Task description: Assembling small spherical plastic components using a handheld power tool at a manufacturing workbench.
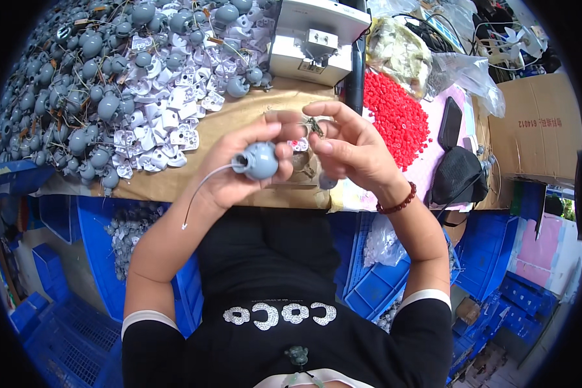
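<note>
My left hand (221, 180) is closed around a glossy grey ball-shaped housing (262, 161) with a round hole in its side. A thin wire (200, 184) runs out of that hole and hangs down to a small white connector. My right hand (363, 154) pinches a small greenish part (315, 127), like a tiny circuit board, between thumb and forefinger. The left fingertips are close by; whether they touch it I cannot tell. Behind the hands lies a white plastic piece with a red spot (297, 145), partly covered by fingers. Another grey ball (328, 183) shows under my right hand.
Grey balls with wires (90, 97) and white plastic parts (165, 123) are heaped at the left. A white bench machine (313, 48) stands at the back. Small red parts (394, 116), a black phone-like slab (451, 123), a black pouch (459, 176) and a cardboard box (538, 126) are on the right.
</note>
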The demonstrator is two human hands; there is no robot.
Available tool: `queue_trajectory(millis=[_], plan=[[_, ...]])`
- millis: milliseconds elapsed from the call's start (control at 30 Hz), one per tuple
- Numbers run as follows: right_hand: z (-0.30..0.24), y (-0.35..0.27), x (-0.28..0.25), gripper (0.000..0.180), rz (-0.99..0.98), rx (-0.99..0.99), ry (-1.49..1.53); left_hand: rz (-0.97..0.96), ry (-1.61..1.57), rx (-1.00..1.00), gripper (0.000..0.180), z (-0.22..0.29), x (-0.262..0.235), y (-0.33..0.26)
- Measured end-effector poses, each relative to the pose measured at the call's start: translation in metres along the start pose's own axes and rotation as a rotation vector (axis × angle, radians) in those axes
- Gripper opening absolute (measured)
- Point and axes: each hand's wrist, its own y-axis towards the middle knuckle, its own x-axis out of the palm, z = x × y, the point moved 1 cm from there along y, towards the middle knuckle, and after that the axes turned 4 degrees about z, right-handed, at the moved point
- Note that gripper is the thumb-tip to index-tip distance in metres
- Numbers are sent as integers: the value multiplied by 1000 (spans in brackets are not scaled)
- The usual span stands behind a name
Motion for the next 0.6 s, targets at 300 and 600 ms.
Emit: queue_trajectory(millis=[300,600], plan=[[43,-5,-21,17,236,-551,-1506,264,1923,1055,7,-42,-36,-9],[46,9,-20,31,124,-629,-1773,166,2139,1099,15,-45,-33,-4]])
